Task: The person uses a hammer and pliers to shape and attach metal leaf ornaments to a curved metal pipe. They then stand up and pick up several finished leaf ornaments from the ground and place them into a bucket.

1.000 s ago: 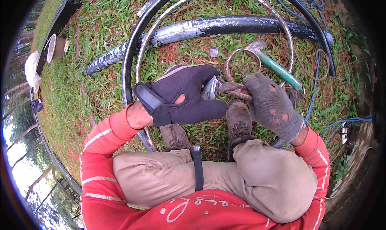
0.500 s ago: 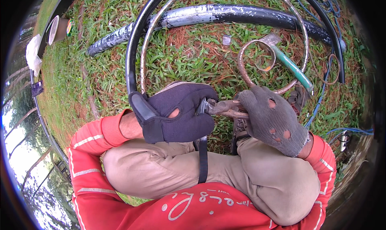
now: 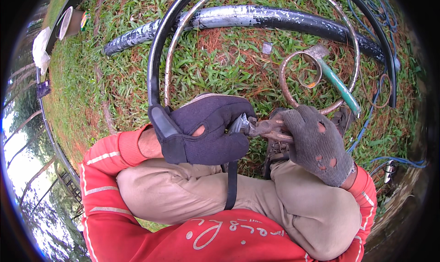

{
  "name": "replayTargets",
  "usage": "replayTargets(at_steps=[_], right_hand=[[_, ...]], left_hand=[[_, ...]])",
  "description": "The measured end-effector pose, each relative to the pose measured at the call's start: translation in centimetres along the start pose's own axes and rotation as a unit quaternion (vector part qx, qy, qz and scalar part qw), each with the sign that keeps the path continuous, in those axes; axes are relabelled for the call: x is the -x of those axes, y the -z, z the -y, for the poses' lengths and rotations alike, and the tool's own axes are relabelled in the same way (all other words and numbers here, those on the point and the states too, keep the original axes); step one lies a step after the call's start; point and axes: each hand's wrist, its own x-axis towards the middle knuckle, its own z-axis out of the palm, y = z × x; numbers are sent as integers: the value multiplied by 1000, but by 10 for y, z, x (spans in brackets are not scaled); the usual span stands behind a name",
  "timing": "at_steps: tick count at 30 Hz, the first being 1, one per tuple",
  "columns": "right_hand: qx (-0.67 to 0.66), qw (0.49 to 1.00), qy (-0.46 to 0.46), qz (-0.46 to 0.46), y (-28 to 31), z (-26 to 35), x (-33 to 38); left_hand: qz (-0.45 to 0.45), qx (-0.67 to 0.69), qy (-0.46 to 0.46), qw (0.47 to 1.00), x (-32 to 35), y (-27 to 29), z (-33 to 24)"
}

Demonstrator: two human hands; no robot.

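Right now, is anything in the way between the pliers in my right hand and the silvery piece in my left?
Nothing visible: the rusty pliers in your right hand reach right up to the shiny silvery piece in your left hand. I can't tell whether they grip it.

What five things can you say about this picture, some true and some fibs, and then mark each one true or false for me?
1. The left hand holds a silvery piece. True.
2. The right hand is bare. False: the right hand wears a grey glove with holes.
3. The right hand grips a rusty, plier-like tool. True.
4. The trousers are blue. False: the trousers are beige.
5. A green-handled tool lies on the grass. True.
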Motion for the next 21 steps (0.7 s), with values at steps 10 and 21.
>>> replayTargets(at_steps=[10,21], right_hand=[[-71,996,-35,26,4,-7,1],[-70,997,-29,-1,1,-8,2]], left_hand=[[15,-26,2,1000,-11,7,-10],[38,6,39,998,-14,14,-18]])
